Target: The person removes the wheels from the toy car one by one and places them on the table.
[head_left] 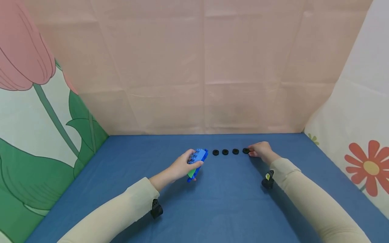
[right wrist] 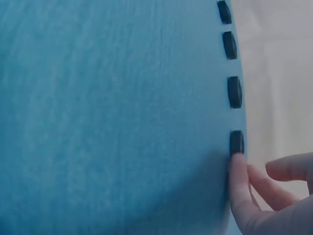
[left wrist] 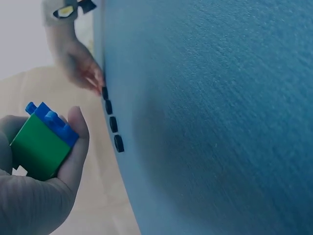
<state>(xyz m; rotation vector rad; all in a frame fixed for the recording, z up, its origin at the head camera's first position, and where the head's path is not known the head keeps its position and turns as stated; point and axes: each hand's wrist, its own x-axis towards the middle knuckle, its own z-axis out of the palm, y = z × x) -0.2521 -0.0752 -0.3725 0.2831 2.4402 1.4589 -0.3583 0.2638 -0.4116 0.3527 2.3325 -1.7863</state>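
My left hand (head_left: 181,166) grips a toy-brick build (head_left: 199,155) of blue and green pieces, raised above the table. In the left wrist view the green side (left wrist: 40,149) and blue studs (left wrist: 56,122) of this build show between thumb and fingers. Several small black toy wheels lie flat in a row at the back of the table. At the row's right end, my right hand (head_left: 262,150) touches the last wheel (head_left: 245,151). The right wrist view shows one fingertip (right wrist: 238,159) against that wheel's edge, with the other fingers apart from it.
The other black wheels (head_left: 225,152) are spaced evenly to the left of the touched one. A blue cloth (head_left: 209,209) covers the table. A plain beige curtain (head_left: 200,67) hangs behind, and flower-patterned cloths (head_left: 361,128) stand at both sides.
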